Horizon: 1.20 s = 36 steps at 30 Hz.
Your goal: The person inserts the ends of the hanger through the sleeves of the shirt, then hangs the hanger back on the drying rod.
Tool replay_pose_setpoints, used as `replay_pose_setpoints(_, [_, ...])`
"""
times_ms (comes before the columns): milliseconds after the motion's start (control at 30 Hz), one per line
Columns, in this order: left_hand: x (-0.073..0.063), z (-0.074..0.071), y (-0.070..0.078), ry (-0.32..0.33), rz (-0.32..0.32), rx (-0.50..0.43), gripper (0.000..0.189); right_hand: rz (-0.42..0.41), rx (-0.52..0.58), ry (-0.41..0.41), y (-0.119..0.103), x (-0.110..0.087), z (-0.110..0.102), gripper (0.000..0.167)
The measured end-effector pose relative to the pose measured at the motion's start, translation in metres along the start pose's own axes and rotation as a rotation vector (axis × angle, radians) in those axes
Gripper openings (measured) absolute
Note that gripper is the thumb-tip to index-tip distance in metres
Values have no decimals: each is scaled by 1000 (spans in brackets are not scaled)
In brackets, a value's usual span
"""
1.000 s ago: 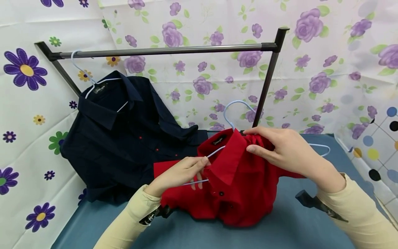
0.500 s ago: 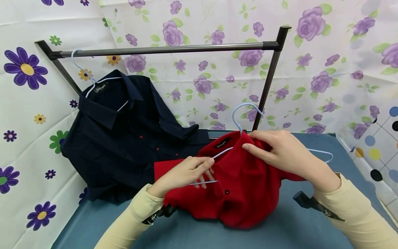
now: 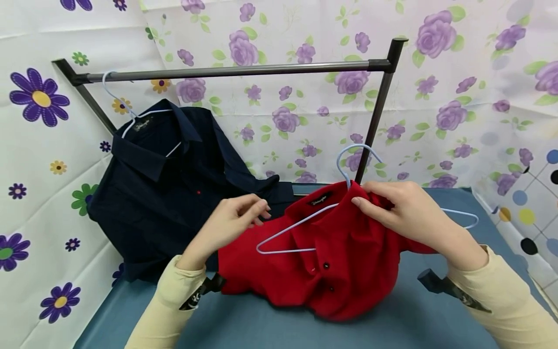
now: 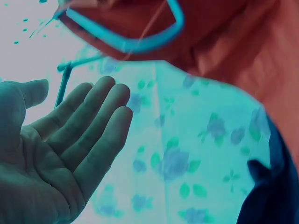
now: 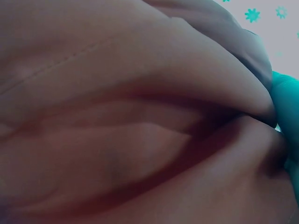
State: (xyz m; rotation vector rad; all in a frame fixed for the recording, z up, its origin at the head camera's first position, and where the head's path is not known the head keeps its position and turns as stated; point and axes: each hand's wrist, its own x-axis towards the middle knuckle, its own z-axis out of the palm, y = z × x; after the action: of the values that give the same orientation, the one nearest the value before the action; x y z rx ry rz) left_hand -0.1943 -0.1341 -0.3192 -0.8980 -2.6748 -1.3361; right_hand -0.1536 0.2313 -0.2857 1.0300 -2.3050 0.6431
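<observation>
A red shirt lies bunched on the table, its collar raised. A light blue hanger pokes out of the neck opening, with its hook above the collar and its left end bare over the red cloth. Another hanger end shows beyond my right wrist. My right hand pinches the shirt beside the collar between thumb and fingers; the right wrist view is filled by the folded shirt cloth. My left hand is off the hanger, its palm and spread fingers bare in the left wrist view.
A dark metal rack stands behind, with a navy shirt hanging from its bar on a light blue hanger at the left. Blue cloth covers the table. Flowered sheets form the back and sides.
My left hand has let go of the hanger and drawn away to the left. The hanger and the collar have shifted right along with my right hand, which keeps its grip.
</observation>
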Motion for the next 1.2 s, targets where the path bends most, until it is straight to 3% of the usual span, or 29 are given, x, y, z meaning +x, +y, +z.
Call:
replay_pose_setpoints(200, [-5,-22,-9,71,-61,-47,29,-11,11,23,1,-2,-3,27])
replay_pose_setpoints(367, [-4,-20,-22,51,-64,-108,26,6,14,44,1,-4,-6,27])
replay_pose_setpoints(733, [7,27,-47,-202,-35,-264,22,-1,20,84,2,-6,-5,25])
replay_pose_setpoints(933, [9,45,-54,-323,8,-427,31,-22,47,95,5,-8,-2,24])
replay_pose_setpoints(1067, [12,57,-53,-334,-36,-461,44,-20,61,102,5,-9,-1,22])
replay_pose_setpoints(1200, [14,71,-51,-311,-120,-455,58,-24,68,123,5,-9,0,16])
